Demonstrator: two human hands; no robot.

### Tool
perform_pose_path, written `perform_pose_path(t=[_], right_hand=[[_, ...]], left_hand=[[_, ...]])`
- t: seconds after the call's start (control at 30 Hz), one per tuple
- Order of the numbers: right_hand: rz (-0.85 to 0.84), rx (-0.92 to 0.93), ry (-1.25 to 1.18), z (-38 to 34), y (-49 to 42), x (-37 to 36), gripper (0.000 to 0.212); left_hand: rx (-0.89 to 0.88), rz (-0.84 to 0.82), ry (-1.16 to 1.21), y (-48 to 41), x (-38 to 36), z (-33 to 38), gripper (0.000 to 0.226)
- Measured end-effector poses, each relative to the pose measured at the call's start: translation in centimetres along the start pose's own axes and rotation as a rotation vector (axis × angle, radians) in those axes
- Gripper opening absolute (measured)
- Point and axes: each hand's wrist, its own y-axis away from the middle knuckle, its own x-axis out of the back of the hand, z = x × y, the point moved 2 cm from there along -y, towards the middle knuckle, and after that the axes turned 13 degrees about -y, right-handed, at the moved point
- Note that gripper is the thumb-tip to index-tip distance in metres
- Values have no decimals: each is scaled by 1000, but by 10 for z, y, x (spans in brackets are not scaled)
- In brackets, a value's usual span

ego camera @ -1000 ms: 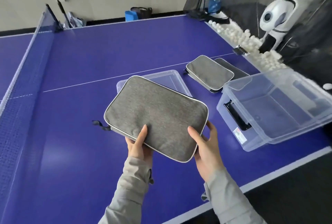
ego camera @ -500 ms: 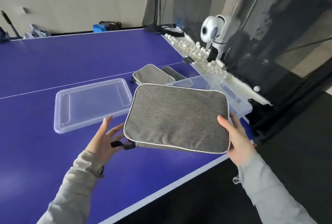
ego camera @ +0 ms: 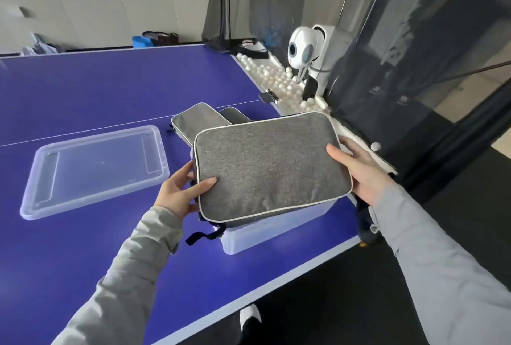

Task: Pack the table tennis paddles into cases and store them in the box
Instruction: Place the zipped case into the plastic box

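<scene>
Grey fabric paddle case [ego camera: 272, 167]: rectangular, rounded corners, pale piping round edge, dark strap [ego camera: 201, 235] hanging off near corner. Held roughly flat directly above clear plastic box [ego camera: 276, 230] on blue desk [ego camera: 83, 90]. Left hand [ego camera: 179, 192] and right hand [ego camera: 359, 176] grip opposite ends, thumbs on top, fingers wrapped round edges. Box interior and most of rim hidden by case; contact with rim cannot be told. Further grey cases [ego camera: 199, 120] beyond box, partly covered. Clear lid [ego camera: 94, 167] left of box.

box [ego camera: 265, 231] mostly hidden under case [ego camera: 271, 165], 2 further cases [ego camera: 193, 120] half covered
</scene>
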Motion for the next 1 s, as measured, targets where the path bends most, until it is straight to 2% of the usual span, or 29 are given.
perform_pose_path(t=[0.17,0.23,0.37,0.5,0.63,0.73,0.9,1.0], right_hand=[[-102,-31,150,-9,-77,22,34],[-110,-74,216,-5,-103,30,30],[-113,-182,326,14,-138,49,41],[-118,-314,360,41,-161,60,66],[-151,-367,505,75,-182,57,66],[-153,-419,586,109,-191,55,68],[-117,-540,639,148,-197,63,82],[-140,-560,681,158,-204,62,74]], left_hand=[[8,186,-63,-43,-40,-3,72],[19,237,-105,-57,-60,-11,77],[81,282,-223,-83,-94,-32,81],[210,330,-223,-104,-103,-60,80],[359,381,-169,-117,-106,-98,76],[501,411,-231,-126,-103,-122,81],[601,423,-290,-131,-103,-140,77],[652,434,-411,-132,-102,-144,76]])
